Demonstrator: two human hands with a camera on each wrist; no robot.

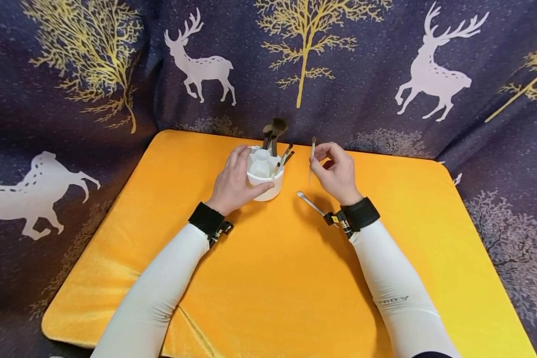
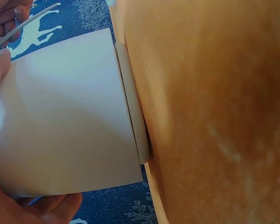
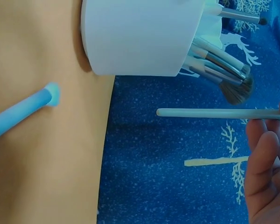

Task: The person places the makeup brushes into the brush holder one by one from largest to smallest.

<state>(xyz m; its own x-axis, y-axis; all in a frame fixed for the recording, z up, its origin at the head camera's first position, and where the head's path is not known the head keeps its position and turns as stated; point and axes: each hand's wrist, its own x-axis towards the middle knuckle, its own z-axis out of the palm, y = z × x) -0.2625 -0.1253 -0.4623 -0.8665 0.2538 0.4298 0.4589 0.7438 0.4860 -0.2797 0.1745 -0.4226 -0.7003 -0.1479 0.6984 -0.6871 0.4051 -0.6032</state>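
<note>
My left hand (image 1: 233, 185) grips a round white brush holder (image 1: 265, 191), thumb across its front and fingers round its far side. The holder stands upright on the table; several makeup brushes (image 3: 217, 67) lean in its compartments, bristles up. To its right, my right hand (image 1: 338, 171) pinches a thin makeup brush (image 1: 313, 148) between thumb and fingers, with the bristles up. In the right wrist view, that brush's pale handle (image 3: 200, 113) hangs apart from the holder. Another brush (image 1: 310, 202) with a pale tip lies on the table, partly hidden by my right wrist.
An orange cloth (image 1: 259, 278) covers the table. Behind its far edge hangs a dark blue curtain (image 1: 246, 44) printed with white deer and yellow trees. Bands with small cameras sit on both wrists.
</note>
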